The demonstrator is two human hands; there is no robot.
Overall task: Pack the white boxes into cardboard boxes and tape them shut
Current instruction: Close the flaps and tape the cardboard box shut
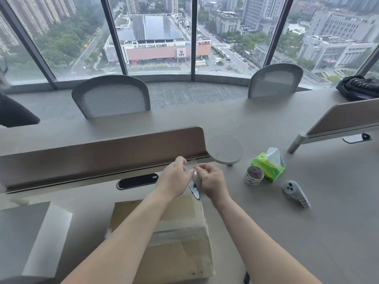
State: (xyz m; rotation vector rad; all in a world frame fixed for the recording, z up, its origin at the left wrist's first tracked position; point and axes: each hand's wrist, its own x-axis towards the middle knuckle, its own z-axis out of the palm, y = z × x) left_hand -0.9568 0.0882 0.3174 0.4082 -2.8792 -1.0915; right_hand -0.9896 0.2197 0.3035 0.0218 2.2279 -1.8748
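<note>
At the far edge of the brown cardboard box (184, 253), the right grip (211, 182) holds a clear tape roll (194, 187); the left grip (174, 179) pinches its loose end.

Bare left hand (174, 179) and right hand (211, 181) (forearms (127, 228) bare too)

Both your bare forearms reach forward and converge, hands almost touching. Your right hand (212, 182) has its fingers curled round a tape roll (194, 190), held edge-on. Your left hand (174, 178) pinches thumb to forefinger at the roll's top.
</note>
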